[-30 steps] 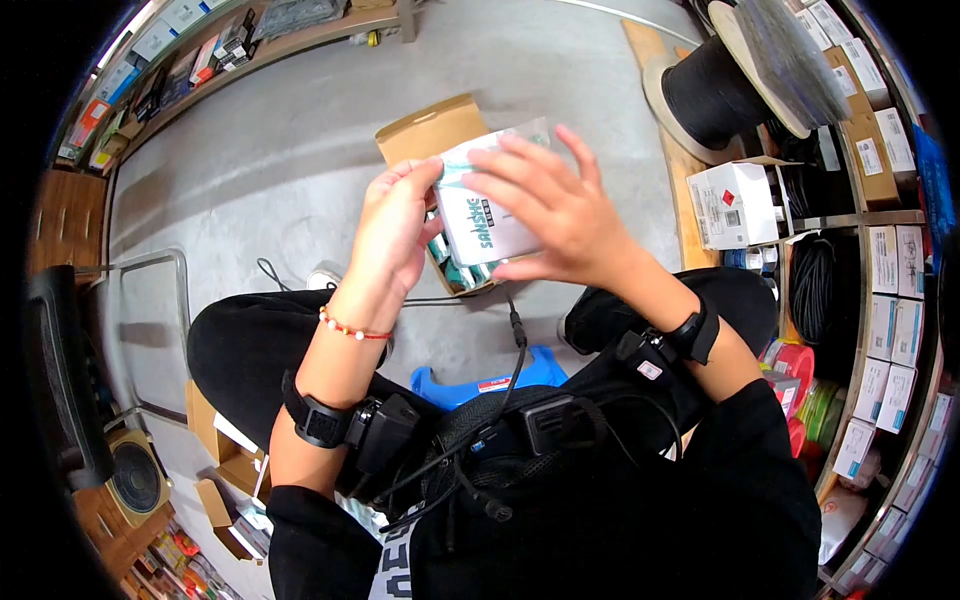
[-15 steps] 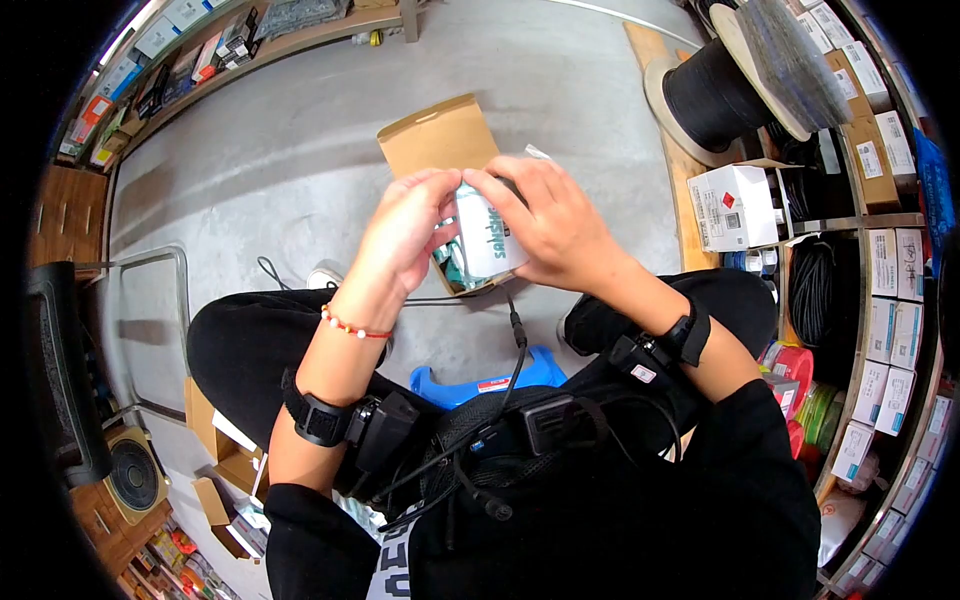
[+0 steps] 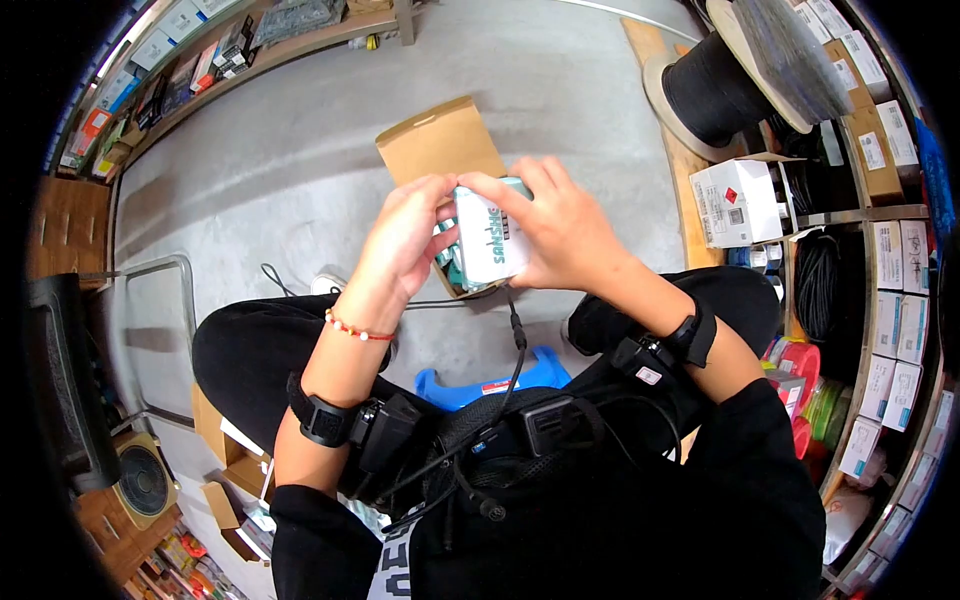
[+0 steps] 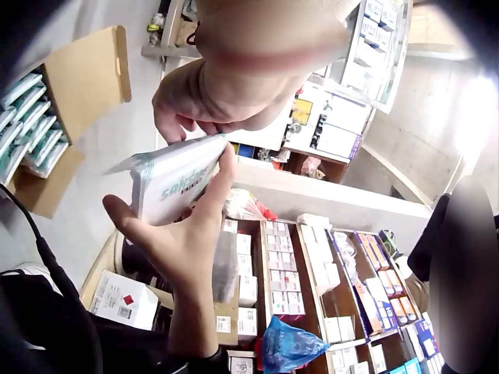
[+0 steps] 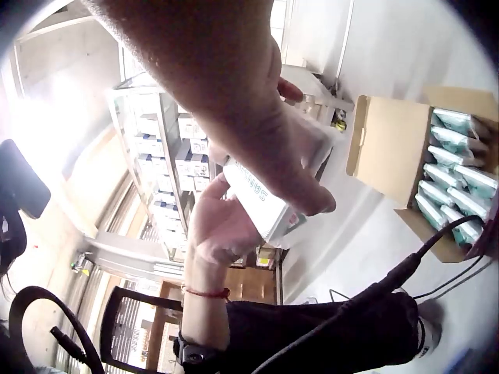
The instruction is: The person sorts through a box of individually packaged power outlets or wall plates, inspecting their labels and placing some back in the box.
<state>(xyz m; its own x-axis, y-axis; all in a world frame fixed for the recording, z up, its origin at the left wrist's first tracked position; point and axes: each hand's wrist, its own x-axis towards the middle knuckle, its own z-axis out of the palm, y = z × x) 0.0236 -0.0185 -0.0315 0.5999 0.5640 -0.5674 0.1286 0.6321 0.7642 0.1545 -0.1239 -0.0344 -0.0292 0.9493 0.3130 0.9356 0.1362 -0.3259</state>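
A white box with green lettering (image 3: 487, 245), in a clear plastic wrapper, is held up between both hands. At its upper left edge my left hand (image 3: 395, 235) pinches it with the thumb and fingers. My right hand (image 3: 562, 228) grips the opposite side, thumb toward the near end and fingers over the far edge. In the left wrist view the wrapper (image 4: 125, 162) sticks out past the box's end. Below the hands stands an open cardboard carton (image 3: 440, 142) with its lid up. Several similar wrapped packets (image 5: 460, 167) lie inside it, seen in the right wrist view.
A blue plastic piece (image 3: 490, 382) lies on the floor between the legs. To the right are a cable spool (image 3: 715, 90), a white carton (image 3: 735, 205) and shelves of boxes (image 3: 890, 330). A black cable (image 3: 517, 325) hangs just below the held box.
My right hand, its fingers spread over the box's face a second ago, has closed around the right side, near the left hand. The wrapper at the upper right has gone out of sight in the head view.
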